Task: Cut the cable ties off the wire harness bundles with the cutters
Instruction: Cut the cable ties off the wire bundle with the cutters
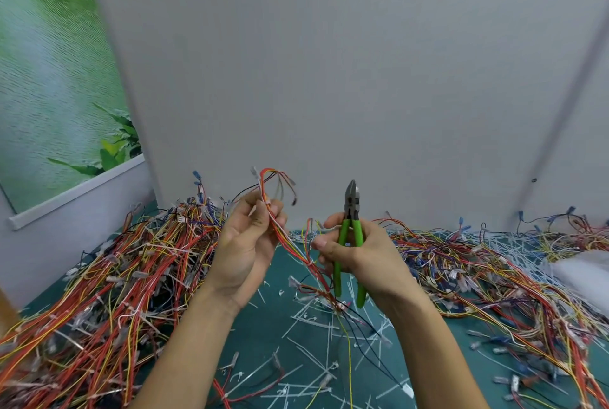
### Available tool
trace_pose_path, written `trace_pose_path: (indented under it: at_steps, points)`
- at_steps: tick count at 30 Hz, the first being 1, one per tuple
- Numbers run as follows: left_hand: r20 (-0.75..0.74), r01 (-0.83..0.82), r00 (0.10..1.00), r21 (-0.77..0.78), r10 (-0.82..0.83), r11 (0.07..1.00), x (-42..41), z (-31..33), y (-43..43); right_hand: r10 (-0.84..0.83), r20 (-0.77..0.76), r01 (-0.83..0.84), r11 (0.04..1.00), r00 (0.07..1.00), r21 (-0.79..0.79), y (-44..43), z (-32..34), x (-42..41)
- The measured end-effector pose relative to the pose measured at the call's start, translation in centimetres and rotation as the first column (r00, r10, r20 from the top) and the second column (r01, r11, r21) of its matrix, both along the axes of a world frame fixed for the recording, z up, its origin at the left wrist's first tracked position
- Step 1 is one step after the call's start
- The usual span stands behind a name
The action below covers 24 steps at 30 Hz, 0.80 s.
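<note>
My left hand (245,244) is raised above the table and pinches a thin wire harness (290,245) of red, orange and yellow wires near its top end. A white cable tie (265,201) wraps the harness right at my fingertips. The loose wire ends fan out above my hand and the rest hangs down to the mat. My right hand (359,255) grips the green-handled cutters (352,230) upright, jaws pointing up and nearly closed. The cutters stand to the right of the harness, apart from it.
A big heap of tied wire harnesses (108,277) covers the left side of the green mat (263,326). Another spread of wires (494,273) lies at the right. Several cut white cable ties (309,359) litter the mat between my arms. A grey wall stands close behind.
</note>
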<state>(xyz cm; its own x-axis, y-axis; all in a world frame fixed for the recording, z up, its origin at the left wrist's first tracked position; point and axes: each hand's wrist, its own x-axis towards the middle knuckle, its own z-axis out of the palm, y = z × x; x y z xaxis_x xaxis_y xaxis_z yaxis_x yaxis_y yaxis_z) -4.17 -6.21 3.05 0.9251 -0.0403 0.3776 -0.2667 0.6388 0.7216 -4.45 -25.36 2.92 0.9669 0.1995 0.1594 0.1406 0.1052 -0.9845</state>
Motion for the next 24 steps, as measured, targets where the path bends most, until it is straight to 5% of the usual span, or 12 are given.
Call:
trace_pose_path:
  at_steps: [9,14,19,24]
  points:
    - [0.023,0.086,0.996,-0.006,-0.086,0.996,-0.7,0.5,-0.6,-0.138,0.164,0.18,0.941,0.977,-0.286,0.3,0.3,-0.5]
    - [-0.022,-0.022,1.0,-0.012,0.021,1.0,-0.4,0.3,-0.7,0.139,0.149,-0.086,0.944,0.979,-0.318,-0.3,1.1,-1.4]
    - [-0.078,-0.159,0.984,0.051,0.162,0.986,-0.2,0.0,-0.7,0.175,0.16,-0.076,0.869,0.971,-0.489,0.2,0.8,-1.3]
    - [-0.119,-0.276,0.95,0.111,0.288,0.955,-0.1,-0.1,-0.8,0.149,0.185,-0.053,0.894,0.971,-0.444,0.8,0.1,-1.0]
